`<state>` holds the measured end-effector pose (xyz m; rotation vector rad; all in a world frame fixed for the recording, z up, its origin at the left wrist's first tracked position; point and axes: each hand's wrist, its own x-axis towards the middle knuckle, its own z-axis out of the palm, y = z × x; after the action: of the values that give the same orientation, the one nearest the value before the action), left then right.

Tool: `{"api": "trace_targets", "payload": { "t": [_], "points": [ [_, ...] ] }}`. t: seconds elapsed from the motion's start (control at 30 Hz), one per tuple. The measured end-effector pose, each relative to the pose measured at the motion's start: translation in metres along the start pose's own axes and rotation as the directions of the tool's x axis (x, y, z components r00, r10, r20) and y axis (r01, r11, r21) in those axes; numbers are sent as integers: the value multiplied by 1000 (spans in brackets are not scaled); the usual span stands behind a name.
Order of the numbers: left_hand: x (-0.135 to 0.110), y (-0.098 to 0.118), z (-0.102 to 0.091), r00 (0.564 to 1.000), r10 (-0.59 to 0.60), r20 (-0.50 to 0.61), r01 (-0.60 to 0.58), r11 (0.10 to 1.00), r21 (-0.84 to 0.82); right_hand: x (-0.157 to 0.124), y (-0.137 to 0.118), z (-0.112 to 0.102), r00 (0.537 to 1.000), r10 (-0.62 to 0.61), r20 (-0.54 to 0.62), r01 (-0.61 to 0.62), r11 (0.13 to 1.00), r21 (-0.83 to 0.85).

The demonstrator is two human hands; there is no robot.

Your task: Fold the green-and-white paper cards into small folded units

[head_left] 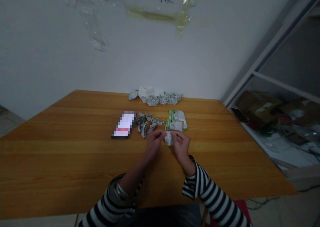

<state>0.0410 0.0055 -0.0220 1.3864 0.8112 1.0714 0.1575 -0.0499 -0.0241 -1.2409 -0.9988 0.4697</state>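
A: Where to find the small printed piece [169, 139]?

B: Between the left grip [154, 142] and the right grip [182, 144], just this side of the green-edged sheets [174, 124]. Impossible to tell whether touching the table [75, 153] below.

A: Held how?

B: Pinched from both sides: by the left grip at the left edge, by the right grip with a thumb laid over the opposite edge.

A: Heavy? Stiff?

B: Light, by the look, and probably thin paper: soft across an open face, firmer along any doubled edge. Perhaps a little slippery if coated. Likely to keep a crease, judging by the angular folded pieces [143, 125] near the phone [124, 125].

A: Fragile?

B: Hardly breakable, but presumably easy to tear or crease askew. Best to take hold by edges and corners, with fingertips only, and to press rather than tug.

A: And for the row of crumpled-looking pieces [153, 100] by the wall [200, 63]?

B: Equally light, most likely, and easily squashed. Better to lift gently by the sides.
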Motion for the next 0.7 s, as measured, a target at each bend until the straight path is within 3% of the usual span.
{"api": "trace_targets", "payload": {
  "t": [0.13,0.3,0.4,0.5,0.7],
  "points": [
    [0,2,3,1000,5,-23,-4,1000,19,1,5,2,998,59,-29,-58,997,56],
    [0,1,8,997,10,79,-16,997,72,4,18,5,972,205,-118,-168,951,261],
    [1,1,5,999,35,24,-39,977,211,3,23,6,969,230,-94,-191,932,308],
    [2,-2,2,998,57,-21,-51,973,223,2,24,7,972,230,-45,-208,934,290],
    [0,-9,3,994,21,106,-42,979,198,3,23,8,953,291,-83,-238,891,387]
  ]
}}
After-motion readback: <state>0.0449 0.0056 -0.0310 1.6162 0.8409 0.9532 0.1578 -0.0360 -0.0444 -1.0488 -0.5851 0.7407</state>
